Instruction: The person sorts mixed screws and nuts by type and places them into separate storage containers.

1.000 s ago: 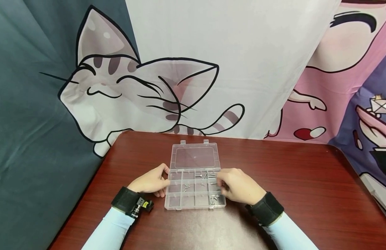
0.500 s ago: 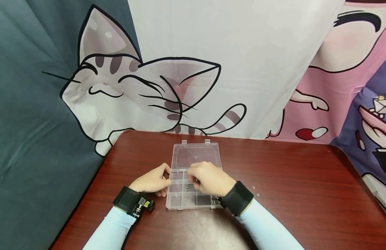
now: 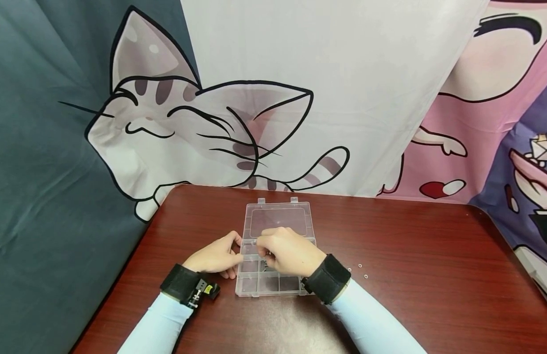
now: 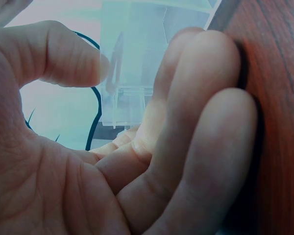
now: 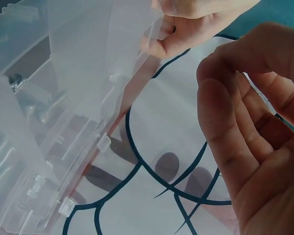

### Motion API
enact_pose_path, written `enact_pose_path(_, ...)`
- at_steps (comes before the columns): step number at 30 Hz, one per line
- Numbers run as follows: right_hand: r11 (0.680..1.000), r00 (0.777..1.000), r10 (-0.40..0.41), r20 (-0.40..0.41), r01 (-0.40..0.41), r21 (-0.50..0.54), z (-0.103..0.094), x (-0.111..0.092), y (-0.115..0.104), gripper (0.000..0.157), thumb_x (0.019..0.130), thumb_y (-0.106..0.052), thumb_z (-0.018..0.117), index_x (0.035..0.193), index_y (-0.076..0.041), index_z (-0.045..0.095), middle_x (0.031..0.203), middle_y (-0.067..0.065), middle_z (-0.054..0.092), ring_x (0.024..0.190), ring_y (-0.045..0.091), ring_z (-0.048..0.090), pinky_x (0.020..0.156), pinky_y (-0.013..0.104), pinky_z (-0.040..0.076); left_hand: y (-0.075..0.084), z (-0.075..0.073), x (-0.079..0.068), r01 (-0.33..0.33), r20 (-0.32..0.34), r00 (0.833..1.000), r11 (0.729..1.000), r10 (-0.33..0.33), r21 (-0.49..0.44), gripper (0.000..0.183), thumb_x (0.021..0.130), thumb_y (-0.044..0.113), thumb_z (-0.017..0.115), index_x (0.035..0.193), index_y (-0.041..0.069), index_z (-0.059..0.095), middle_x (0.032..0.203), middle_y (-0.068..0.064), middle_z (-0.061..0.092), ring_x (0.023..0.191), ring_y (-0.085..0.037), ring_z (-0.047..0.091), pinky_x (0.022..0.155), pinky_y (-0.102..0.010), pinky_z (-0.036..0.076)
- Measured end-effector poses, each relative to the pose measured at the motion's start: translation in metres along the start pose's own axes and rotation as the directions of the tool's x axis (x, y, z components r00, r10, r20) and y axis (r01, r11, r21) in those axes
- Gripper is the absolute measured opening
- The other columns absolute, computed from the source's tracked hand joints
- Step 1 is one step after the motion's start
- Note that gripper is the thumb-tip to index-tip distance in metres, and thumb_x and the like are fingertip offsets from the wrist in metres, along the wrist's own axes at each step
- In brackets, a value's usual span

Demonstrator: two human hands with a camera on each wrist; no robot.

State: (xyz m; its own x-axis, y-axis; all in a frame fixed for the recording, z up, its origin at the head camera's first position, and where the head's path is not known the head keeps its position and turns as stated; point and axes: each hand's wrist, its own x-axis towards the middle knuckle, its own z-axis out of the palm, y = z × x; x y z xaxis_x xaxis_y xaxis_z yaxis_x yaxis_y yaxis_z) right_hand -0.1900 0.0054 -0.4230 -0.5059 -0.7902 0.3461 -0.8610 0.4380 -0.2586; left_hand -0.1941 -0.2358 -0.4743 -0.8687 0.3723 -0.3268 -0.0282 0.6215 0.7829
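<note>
A clear plastic compartment box (image 3: pixel 269 283) lies on the table with its lid (image 3: pixel 279 221) folded back. My left hand (image 3: pixel 211 256) is at the box's left side, with fingertips touching the wall; its lower fingers rest on the table. Over the middle compartments hovers my right hand (image 3: pixel 291 253), thumb and forefinger pinched together. A tiny bright part shows at those fingertips in the head view, too small to name. Small metal screws (image 3: pixel 265 266) lie in a compartment below, partly hidden by this hand. In the right wrist view, the pinch of the right hand (image 5: pixel 235 107) stands apart from the box (image 5: pixel 88 83).
Several small rings, perhaps washers (image 3: pixel 365 276), lie on the brown table (image 3: pixel 432 265) right of the box. Behind the table hangs a cloth backdrop (image 3: pixel 344 64) printed with a cartoon cat. Both wrists wear black straps (image 3: pixel 328 279).
My right hand has moved left from the box's right-hand compartments to its middle, uncovering the small rings on the table. The left hand and box stay in place.
</note>
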Motion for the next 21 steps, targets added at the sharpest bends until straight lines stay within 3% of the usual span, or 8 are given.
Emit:
enact_pose_path(2,1.000,1.000,0.014,0.018,-0.013,-0.013,0.000,-0.001,0.000,0.018,0.075,-0.005,0.068,0.079,-0.020,0.059,0.077,-0.011,0.050,0.067,0.002,0.050,0.060,0.012,0.040,0.000,0.000,0.000,-0.001,0.001,1.000,1.000,0.001,0.000,0.039,0.089,0.017,0.059,0.122,0.003,0.042,0.067,-0.012,0.064,0.056,-0.026,0.065,0.052,-0.039,0.054)
enact_pose_path(4,0.998,0.998,0.032,0.059,-0.029,-0.055,0.001,-0.002,-0.001,0.021,0.076,-0.017,0.074,0.095,-0.018,0.066,0.090,-0.007,0.059,0.078,0.005,0.057,0.070,0.016,0.047,-0.001,0.000,0.000,-0.004,0.002,1.000,1.000,0.004,0.001,0.039,0.089,0.017,0.059,0.122,0.003,0.042,0.067,-0.012,0.064,0.056,-0.026,0.065,0.052,-0.039,0.054)
enact_pose_path(6,0.994,0.991,0.063,0.116,-0.052,-0.092,0.001,-0.006,-0.002,0.056,0.074,-0.040,0.079,0.123,-0.016,0.065,0.118,0.002,0.063,0.106,0.015,0.061,0.091,0.026,0.049,-0.001,0.000,-0.001,-0.008,0.003,1.000,1.000,0.008,0.005,0.040,0.089,0.017,0.058,0.122,0.002,0.042,0.067,-0.012,0.064,0.056,-0.027,0.065,0.052,-0.039,0.054)
enact_pose_path(7,0.992,0.987,0.076,0.142,-0.061,-0.108,0.001,-0.008,-0.003,0.077,0.073,-0.052,0.078,0.137,-0.015,0.058,0.134,0.007,0.058,0.122,0.020,0.056,0.101,0.033,0.045,-0.001,0.000,-0.001,-0.007,0.004,1.000,1.000,0.007,0.005,0.040,0.089,0.017,0.058,0.122,0.002,0.042,0.067,-0.012,0.064,0.056,-0.027,0.065,0.052,-0.039,0.054)
enact_pose_path(9,0.989,0.977,0.101,0.186,-0.078,-0.130,0.002,-0.013,-0.004,0.112,0.067,-0.073,0.071,0.157,-0.017,0.036,0.160,0.012,0.034,0.146,0.029,0.031,0.115,0.044,0.030,-0.001,0.000,-0.001,-0.007,0.001,1.000,1.000,0.007,0.015,0.039,0.089,0.016,0.057,0.122,0.002,0.042,0.066,-0.012,0.064,0.056,-0.027,0.065,0.052,-0.039,0.054)
enact_pose_path(10,0.988,0.974,0.114,0.198,-0.090,-0.126,0.002,-0.016,-0.004,0.119,0.066,-0.079,0.066,0.160,-0.018,0.028,0.165,0.012,0.021,0.151,0.030,0.018,0.118,0.048,0.023,-0.002,-0.001,-0.001,-0.007,-0.001,1.000,1.000,0.007,0.019,0.039,0.089,0.016,0.057,0.122,0.002,0.042,0.066,-0.012,0.064,0.056,-0.027,0.065,0.052,-0.039,0.054)
enact_pose_path(14,0.988,0.976,0.129,0.176,-0.112,-0.102,-0.001,-0.028,0.000,0.115,0.071,-0.083,0.057,0.161,-0.019,0.024,0.168,0.006,0.010,0.153,0.026,0.006,0.119,0.050,0.018,-0.003,0.000,0.000,-0.003,-0.007,1.000,1.000,0.003,0.022,0.039,0.088,0.017,0.057,0.122,0.002,0.042,0.067,-0.012,0.064,0.056,-0.026,0.065,0.052,-0.038,0.054)
enact_pose_path(21,0.981,0.985,0.151,0.082,-0.139,-0.134,-0.013,-0.075,0.031,0.104,0.078,-0.075,0.058,0.157,-0.013,0.034,0.165,0.013,0.022,0.150,0.033,0.020,0.117,0.051,0.021,-0.002,-0.001,-0.001,-0.008,0.013,1.000,1.000,0.008,0.005,0.040,0.090,0.018,0.058,0.123,0.003,0.041,0.068,-0.012,0.064,0.057,-0.026,0.065,0.053,-0.038,0.054)
